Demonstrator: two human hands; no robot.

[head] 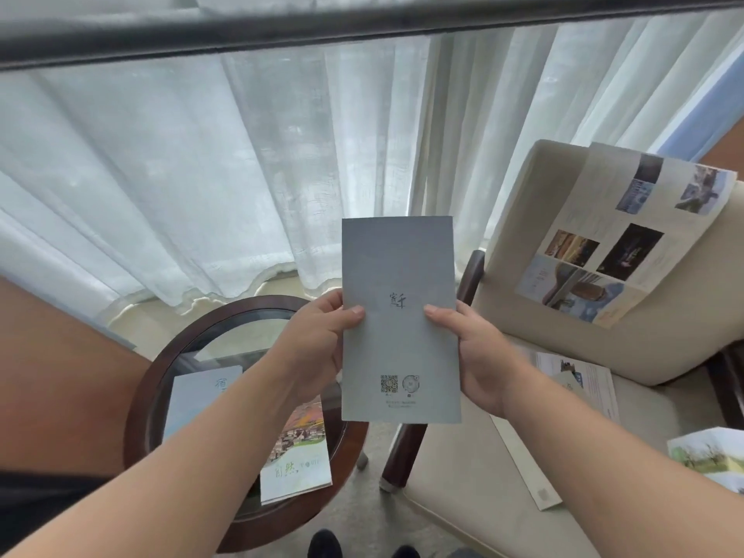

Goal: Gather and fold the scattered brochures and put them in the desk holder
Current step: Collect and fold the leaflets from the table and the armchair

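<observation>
I hold a folded grey brochure (398, 275) upright in front of me, its back showing a small logo and QR codes. My left hand (318, 340) grips its left edge, thumb on the front. My right hand (471, 352) grips its right edge the same way. An unfolded brochure with photos (628, 235) leans against the chair back. More brochures lie on the chair seat: a white one (579, 380) and a green-printed one (712, 457) at the right edge. Two folded brochures rest on the round table, a pale blue one (201, 396) and a landscape-printed one (300, 457). No desk holder is in view.
A round glass-topped table with a dark wood rim (141, 396) stands low on the left. A cream upholstered chair (523, 477) with dark wood arms fills the right. White sheer curtains (241, 175) hang behind. My shoes (326, 545) show on the carpet below.
</observation>
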